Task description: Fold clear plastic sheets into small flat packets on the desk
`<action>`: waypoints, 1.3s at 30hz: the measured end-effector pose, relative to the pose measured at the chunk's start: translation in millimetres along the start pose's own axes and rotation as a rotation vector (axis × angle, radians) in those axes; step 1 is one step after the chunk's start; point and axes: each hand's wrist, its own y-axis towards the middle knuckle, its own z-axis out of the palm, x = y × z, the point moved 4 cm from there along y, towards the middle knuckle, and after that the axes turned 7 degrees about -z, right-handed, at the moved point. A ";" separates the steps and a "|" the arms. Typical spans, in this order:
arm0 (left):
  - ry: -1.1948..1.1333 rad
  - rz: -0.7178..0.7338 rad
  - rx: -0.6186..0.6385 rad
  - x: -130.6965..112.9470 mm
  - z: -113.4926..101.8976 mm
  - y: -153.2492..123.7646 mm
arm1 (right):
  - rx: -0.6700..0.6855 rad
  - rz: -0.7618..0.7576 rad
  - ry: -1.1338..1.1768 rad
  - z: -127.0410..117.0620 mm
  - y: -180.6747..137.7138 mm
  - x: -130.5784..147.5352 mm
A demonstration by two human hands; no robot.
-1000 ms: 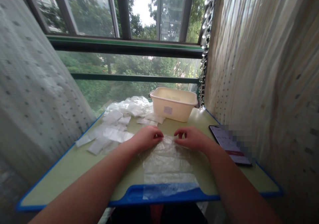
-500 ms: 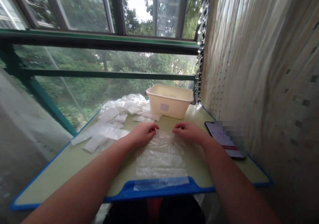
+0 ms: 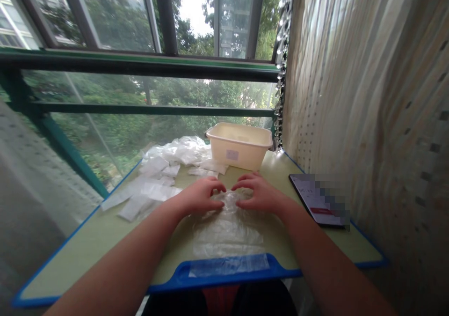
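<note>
Two hands, both mine: left hand and right hand, each with thumb and fingers parted, moderately wide, fingertips at the bunched far end of one clear plastic bag. Bag lies flat between my forearms, near end over the table's blue edge. One cream bin beyond, one label on it. One phone, right. Plastic pile, left: overlapping, can't count pieces.

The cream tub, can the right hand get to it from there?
Probably yes: the right hand is just this side of the cream tub, and nothing seems to stand between them. It's at the clear plastic, though.
</note>
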 end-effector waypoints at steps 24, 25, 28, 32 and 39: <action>-0.696 -0.472 -0.386 22.7 -10.4 7.6 | -0.305 0.292 0.025 4.9 8.2 -38.2; -0.644 -0.447 -0.475 21.7 -15.1 5.4 | -0.325 0.287 -0.001 4.6 8.5 -39.8; -0.361 -0.213 -0.656 3.5 -28.9 -4.0 | -0.372 0.313 -0.041 -0.9 6.5 -41.9; -0.014 0.193 -0.243 -35.1 -16.4 -14.8 | -0.252 0.213 -0.080 -4.3 4.7 -33.7; 0.261 0.158 0.153 -54.6 28.2 -33.7 | -0.104 0.195 -0.107 5.6 4.2 -34.8</action>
